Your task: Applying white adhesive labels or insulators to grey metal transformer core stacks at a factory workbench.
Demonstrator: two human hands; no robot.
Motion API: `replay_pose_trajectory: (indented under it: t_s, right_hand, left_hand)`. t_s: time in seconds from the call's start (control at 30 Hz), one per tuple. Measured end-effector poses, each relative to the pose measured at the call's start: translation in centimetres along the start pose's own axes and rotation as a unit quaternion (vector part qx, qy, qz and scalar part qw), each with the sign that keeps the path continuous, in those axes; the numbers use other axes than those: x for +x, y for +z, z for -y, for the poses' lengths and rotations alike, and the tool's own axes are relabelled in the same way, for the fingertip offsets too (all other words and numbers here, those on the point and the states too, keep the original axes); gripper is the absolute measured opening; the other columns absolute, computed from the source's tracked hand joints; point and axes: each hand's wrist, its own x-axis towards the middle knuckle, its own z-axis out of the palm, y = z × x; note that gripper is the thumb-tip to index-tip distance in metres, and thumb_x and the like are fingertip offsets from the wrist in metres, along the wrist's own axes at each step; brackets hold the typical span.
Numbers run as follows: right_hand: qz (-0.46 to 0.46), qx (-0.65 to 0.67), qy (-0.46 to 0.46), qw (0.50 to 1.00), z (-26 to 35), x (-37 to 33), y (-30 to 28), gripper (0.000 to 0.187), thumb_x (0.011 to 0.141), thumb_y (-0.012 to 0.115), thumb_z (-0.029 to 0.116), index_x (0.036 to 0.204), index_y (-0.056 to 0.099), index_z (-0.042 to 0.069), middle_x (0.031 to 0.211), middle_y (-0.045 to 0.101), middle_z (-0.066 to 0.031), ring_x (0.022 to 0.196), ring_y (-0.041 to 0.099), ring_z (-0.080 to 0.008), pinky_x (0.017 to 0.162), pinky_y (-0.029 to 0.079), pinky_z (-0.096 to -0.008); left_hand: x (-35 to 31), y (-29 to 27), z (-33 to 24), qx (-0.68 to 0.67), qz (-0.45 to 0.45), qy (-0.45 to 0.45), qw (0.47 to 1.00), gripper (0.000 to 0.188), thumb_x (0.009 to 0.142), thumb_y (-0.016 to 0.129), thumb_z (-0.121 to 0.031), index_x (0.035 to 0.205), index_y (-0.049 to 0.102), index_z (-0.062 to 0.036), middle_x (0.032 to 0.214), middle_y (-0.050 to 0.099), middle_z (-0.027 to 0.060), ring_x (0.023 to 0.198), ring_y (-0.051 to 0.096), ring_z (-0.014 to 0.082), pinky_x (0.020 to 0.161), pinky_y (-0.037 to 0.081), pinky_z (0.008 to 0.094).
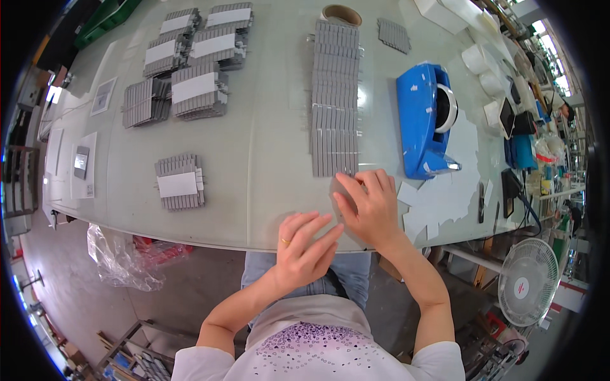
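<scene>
A long row of grey slatted strips [335, 136] lies on the table in front of me, with bands of clear tape across its near part. My right hand [370, 206] is at the near end of this row, its fingers spread and its index fingertip at or very close to the last edge. Whether it presses on the strips I cannot tell. Lower and to the left, my left hand [306, 247] hovers by the table's front edge with fingers apart and nothing in them. A blue tape dispenser [416, 120] with a white-cored roll stands right of the row.
Stacked grey strip bundles with white paper bands [213, 46] fill the far left; a single banded bundle [178, 184] lies nearer. A cardboard ring [342, 14] touches the row's far end. White paper pieces [438, 206] lie by the dispenser. A fan [528, 282] stands at the lower right.
</scene>
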Motion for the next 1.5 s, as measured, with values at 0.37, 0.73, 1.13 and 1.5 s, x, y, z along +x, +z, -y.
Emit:
replay_pose_trajectory:
  t_s: [0.37,0.73,1.13,1.5]
  right_hand:
    - [-0.023,-0.051,0.133,0.990,0.9,-8.6,-5.3,0.038,0.076,0.075,0.023,0.110,0.066,0.009,0.101,0.057,-0.0074,0.093,0.053,-0.0286,0.082,0.041,-0.0402]
    - [-0.071,-0.120,0.135,0.981,-0.4,-14.9,-5.3,0.039,0.071,0.080,0.021,0.109,0.069,0.015,0.115,0.062,-0.0034,0.100,0.056,-0.0270,0.086,0.043,-0.0417]
    - [-0.069,-0.099,0.067,0.990,-1.9,-13.1,-6.5,0.020,0.079,0.069,0.011,0.099,0.069,0.012,0.090,0.059,0.0005,0.086,0.056,-0.0197,0.075,0.044,-0.0346]
    - [-0.226,0.022,0.039,0.973,-6.8,-14.0,-4.4,0.014,0.071,0.072,0.008,0.083,0.067,0.013,0.082,0.062,-0.0002,0.075,0.060,-0.0228,0.064,0.049,-0.0364]
  left_hand:
    - [1.5,-3.3,1.4,0.132,0.130,-0.053,0.981,0.039,0.075,0.072,-0.011,0.114,0.069,-0.0093,0.131,0.056,0.0114,0.124,0.047,0.0349,0.101,0.036,0.0478]
    - [-0.3,-2.3,2.2,0.200,0.062,-0.003,0.978,0.038,0.079,0.068,-0.020,0.116,0.067,-0.0071,0.131,0.056,0.0135,0.123,0.049,0.0351,0.100,0.039,0.0486]
    - [-0.1,-1.7,2.9,0.184,0.025,0.015,0.982,0.033,0.080,0.066,-0.012,0.113,0.065,-0.0049,0.130,0.055,0.0148,0.124,0.048,0.0377,0.101,0.038,0.0484]
    - [-0.7,-1.6,3.1,0.206,0.031,0.021,0.978,0.027,0.081,0.062,-0.006,0.108,0.065,-0.0030,0.125,0.056,0.0162,0.122,0.049,0.0391,0.101,0.039,0.0498]
